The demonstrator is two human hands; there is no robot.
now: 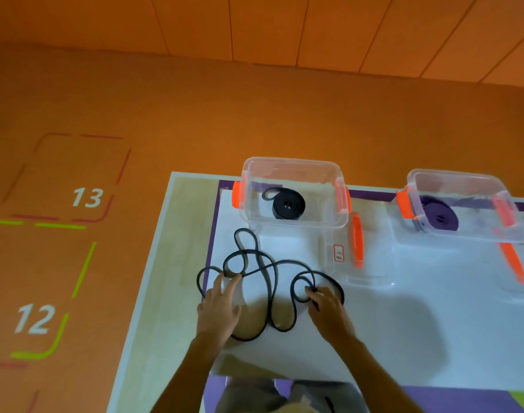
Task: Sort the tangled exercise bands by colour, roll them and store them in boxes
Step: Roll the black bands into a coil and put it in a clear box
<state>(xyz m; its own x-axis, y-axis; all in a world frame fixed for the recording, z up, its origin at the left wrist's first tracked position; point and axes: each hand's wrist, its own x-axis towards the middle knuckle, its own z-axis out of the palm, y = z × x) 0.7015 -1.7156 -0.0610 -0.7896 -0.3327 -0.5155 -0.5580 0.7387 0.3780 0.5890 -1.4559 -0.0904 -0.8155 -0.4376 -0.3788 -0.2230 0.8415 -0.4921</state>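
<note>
Untangling the loose black band [266, 281], by the look of it, ahead of rolling; find it sprawled in crossing loops on the table [403, 323], just in front of the clear box [290, 163], with its far loop close up to the box's near left corner; see inside that box one black roll [288, 206] already stored, so judge the job well under way. Note the left hand [219, 311] in front of the box and toward its left, fingers straight and spread, pressing down on a small loop of the band; note the right hand [329, 314] in front of the box toward its right, fingertips curled and seemingly pinching the strand at the neck of another loop, though too blurred to be sure of the exact hold. Keep the left hand flat as an anchor; lift only slightly with the right and draw the pinched strand outward, away from the crossings; follow one strand at a time through each overlap; avoid hard tugs, for fear of stretching the rubber and tightening a snag. Once freed, lay flat, roll snugly from one end, and set down beside the roll in the box. Mind the clear lid [357, 242] lying just right of the box, and the second box [457, 178] farther right holding a purple roll [439, 217]; keep black out of there.
</note>
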